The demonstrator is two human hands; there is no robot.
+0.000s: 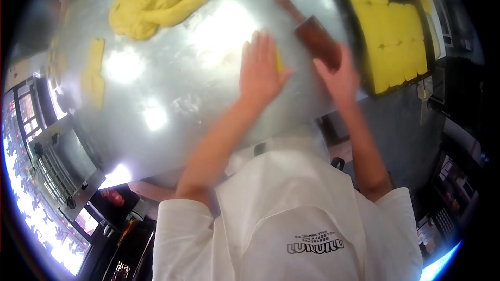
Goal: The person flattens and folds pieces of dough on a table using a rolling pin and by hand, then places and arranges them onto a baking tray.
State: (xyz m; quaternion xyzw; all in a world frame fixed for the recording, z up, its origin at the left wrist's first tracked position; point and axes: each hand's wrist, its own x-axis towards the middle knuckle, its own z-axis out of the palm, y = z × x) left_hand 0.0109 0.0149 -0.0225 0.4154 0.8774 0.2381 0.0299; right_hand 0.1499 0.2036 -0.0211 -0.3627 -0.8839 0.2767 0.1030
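The yellow dough piece [279, 61] lies on the metal table [177, 86], showing on the thumb side of my left hand [262, 70], which is flat and uncurled, while my right hand [341, 79] is clamped around the near end of the brown rolling pin [317, 40], near the yellow dough sheets [396, 44].

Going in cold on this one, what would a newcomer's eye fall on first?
Probably the big yellow dough mound at the top of the metal table, left of centre, and the flat yellow pieces in the dark tray at upper right. Between them, the right hand grips a red-brown rolling pin, while the left hand lies spread, a yellow bit showing beside its fingers.
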